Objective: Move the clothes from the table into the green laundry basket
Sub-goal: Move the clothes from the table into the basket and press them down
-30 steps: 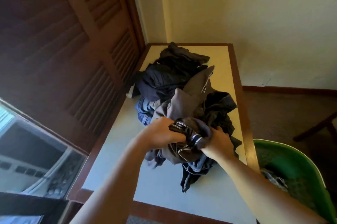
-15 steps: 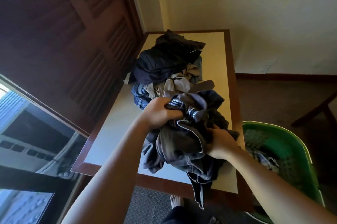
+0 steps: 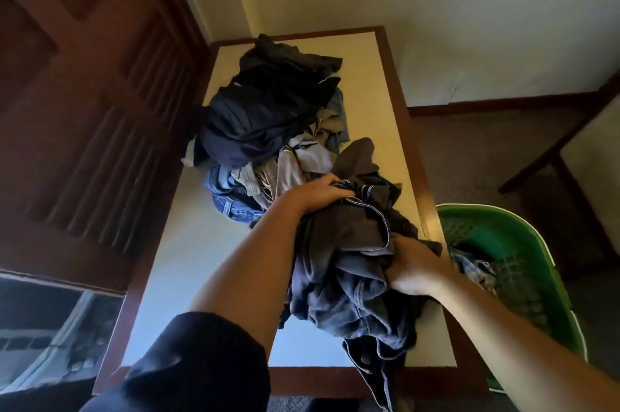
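A bundle of dark grey and blue garments [image 3: 349, 264] hangs above the near right part of the table [image 3: 201, 260]. My left hand [image 3: 318, 192] grips its top and my right hand [image 3: 411, 265] grips its right side, close to the table's right edge. A pile of clothes [image 3: 268, 123], black, navy, denim and beige, lies on the far half of the table. The green laundry basket [image 3: 523, 233] stands on the floor right of the table, with some cloth [image 3: 469, 267] inside it.
Dark wooden louvred doors [image 3: 87, 116] run along the table's left side. A window [image 3: 43, 334] is at the lower left. A wooden chair or table leg [image 3: 550, 156] stands at the far right on the carpet [image 3: 469, 150]. A pale wall rises behind the table.
Both hands have lifted the grey-blue bundle off the pile and carried it right and nearer, toward the table's right edge. The remaining pile has stayed in place.
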Motion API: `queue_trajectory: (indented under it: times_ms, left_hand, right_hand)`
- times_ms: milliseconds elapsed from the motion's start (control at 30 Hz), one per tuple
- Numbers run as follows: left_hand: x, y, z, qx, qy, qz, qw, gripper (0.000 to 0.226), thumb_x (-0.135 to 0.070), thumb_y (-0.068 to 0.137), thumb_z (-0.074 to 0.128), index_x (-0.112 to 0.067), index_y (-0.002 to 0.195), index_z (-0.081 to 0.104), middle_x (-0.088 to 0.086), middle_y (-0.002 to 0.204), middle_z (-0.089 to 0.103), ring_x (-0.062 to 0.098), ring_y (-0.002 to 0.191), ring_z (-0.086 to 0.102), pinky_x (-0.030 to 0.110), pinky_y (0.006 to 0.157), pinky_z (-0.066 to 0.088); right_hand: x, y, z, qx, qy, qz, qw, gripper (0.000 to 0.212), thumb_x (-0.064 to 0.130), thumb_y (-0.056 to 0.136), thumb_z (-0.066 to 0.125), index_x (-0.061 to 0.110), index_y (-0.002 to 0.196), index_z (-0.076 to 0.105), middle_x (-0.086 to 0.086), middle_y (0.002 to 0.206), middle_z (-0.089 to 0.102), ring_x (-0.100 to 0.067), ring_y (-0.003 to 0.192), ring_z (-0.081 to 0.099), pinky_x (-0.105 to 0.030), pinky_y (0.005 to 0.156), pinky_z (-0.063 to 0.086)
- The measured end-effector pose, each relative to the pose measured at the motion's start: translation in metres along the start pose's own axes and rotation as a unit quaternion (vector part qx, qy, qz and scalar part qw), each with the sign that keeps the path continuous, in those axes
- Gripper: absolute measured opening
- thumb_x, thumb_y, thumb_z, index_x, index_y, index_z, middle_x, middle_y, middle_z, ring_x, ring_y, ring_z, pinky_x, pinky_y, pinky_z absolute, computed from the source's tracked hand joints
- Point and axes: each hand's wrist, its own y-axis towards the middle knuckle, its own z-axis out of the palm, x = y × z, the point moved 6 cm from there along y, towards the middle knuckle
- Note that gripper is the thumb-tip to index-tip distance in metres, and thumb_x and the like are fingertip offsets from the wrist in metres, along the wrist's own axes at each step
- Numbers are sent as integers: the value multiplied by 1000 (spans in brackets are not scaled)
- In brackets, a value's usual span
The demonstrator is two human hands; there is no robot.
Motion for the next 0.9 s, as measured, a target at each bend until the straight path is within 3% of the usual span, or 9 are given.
queue_trajectory:
  times_ms: [100,233,300,433,500,633,700,800,900]
  left_hand:
    - [6,23,6,64,12,-6,998,70,-50,92,69,-22,153,47,13,150,53,34,133,55,49,118,41]
    - [14,37,8,87,27,9,996,95,-76,58,66,-23,137,68,9,141,66,30,125,64,48,115,46]
    - [16,29,3,51,32,0,998,95,-76,53,69,-21,131,72,8,135,70,28,116,68,47,109,51]
    - [14,4,5,7,31,40,999,45,-52,85,75,-21,116,77,3,112,75,22,98,70,40,94,58]
    - [16,-12,6,-34,-4,72,997,31,-42,88,76,-22,112,75,0,105,75,20,98,70,38,90,57]
    - [11,-43,6,-145,-115,123,975,42,-42,72,79,-22,107,70,-3,99,75,18,98,71,34,85,55]
    - [0,-53,13,-183,-140,139,963,47,-47,64,76,-23,103,68,-3,98,76,16,95,71,36,85,56]
    - [-20,-68,32,-214,-209,170,939,38,-39,68,76,-22,102,69,-4,95,76,8,85,70,25,78,56]
    - [-33,-75,64,-214,-303,185,910,42,-32,72,76,-13,109,71,11,103,79,21,95,73,38,87,60]
  right_hand:
    - [1,1,1,-16,18,24,999,55,59,83,65,39,133,61,0,136,64,-29,119,64,-46,103,52]
    - [-3,2,7,-33,35,10,999,65,70,74,64,45,134,59,8,141,61,-25,123,63,-46,103,52]
    - [-5,2,6,-52,29,9,998,63,71,74,64,45,131,60,10,140,61,-25,122,63,-45,103,52]
    - [-5,-5,11,-61,11,1,998,52,66,77,65,40,121,69,10,131,65,-23,117,64,-45,99,53]
    - [-9,-11,10,-75,48,4,996,36,54,77,75,34,107,74,11,116,70,-19,113,64,-43,96,53]
    - [-32,-26,-9,-127,168,60,976,31,41,67,90,24,85,71,4,96,73,-16,92,68,-43,85,57]
    - [-46,-36,-23,-155,207,69,963,39,43,62,91,22,89,73,2,95,76,-21,93,70,-48,85,58]
    - [-76,-56,-40,-170,239,72,953,53,53,55,84,19,95,74,-1,95,78,-25,93,72,-53,85,58]
    - [-114,-84,-52,-171,289,55,940,59,55,59,83,23,107,74,1,104,78,-25,99,72,-51,90,57]
